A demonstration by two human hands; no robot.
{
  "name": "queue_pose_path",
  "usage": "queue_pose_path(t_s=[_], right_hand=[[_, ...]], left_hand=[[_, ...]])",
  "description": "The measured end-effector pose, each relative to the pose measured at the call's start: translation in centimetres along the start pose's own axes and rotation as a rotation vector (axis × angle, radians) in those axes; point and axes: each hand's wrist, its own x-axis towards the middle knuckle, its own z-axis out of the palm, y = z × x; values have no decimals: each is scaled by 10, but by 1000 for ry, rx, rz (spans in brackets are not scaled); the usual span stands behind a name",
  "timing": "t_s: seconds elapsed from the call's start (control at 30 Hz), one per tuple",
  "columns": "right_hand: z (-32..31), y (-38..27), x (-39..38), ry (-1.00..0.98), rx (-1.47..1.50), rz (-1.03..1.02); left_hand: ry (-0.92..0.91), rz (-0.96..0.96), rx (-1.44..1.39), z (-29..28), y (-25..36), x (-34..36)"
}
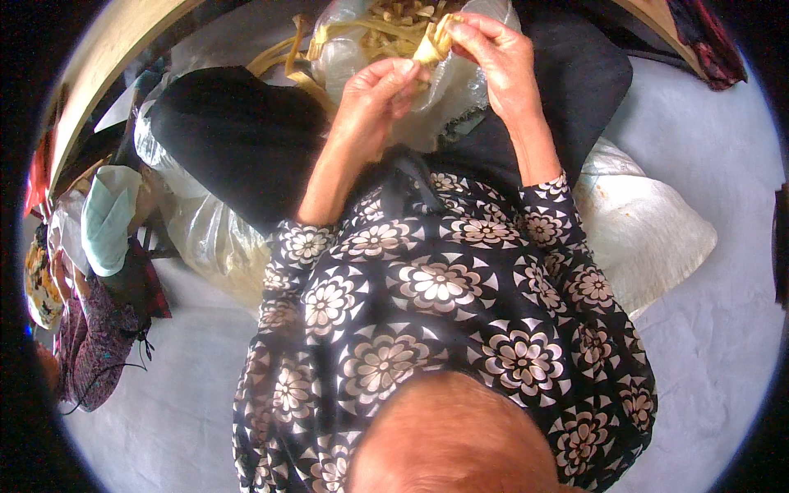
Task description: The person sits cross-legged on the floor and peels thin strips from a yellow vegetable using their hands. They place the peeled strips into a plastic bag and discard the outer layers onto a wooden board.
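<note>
Between my two hands is a small folded bundle of pale yellow, flat strip [431,51]; its exact material I cannot make out. My left hand [378,92] pinches its lower left end between thumb and fingers. At its upper right end my right hand [498,54] is closed on it, thumb against fingertips. Just beyond the hands, a clear plastic bag [333,56] lies open with many similar yellow pieces [394,18] in it. Longer yellow strips [283,56] hang out over the bag's left side.
My crossed legs in black trousers [238,131] frame the bag. A clear plastic sack [218,246] lies beside my left leg, a white woven sack [637,226] beside my right. At far left sits another person in a purple sleeve [99,337]. A pale sheet [707,353] covers the floor.
</note>
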Motion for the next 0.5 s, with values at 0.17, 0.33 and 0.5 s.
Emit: queue_pose_path(t_s=[0.17,0.33,0.5], right_hand=[[-5,8,4,-58,-291,-211],[-4,12,-3,3,-28,-8],[-4,-5,-12,-206,-140,116]], left_hand=[[-89,-100,30,-2,2,0],[-68,-91,-32,-4,-8,-4],[-134,-140,-49,-8,0,-3]])
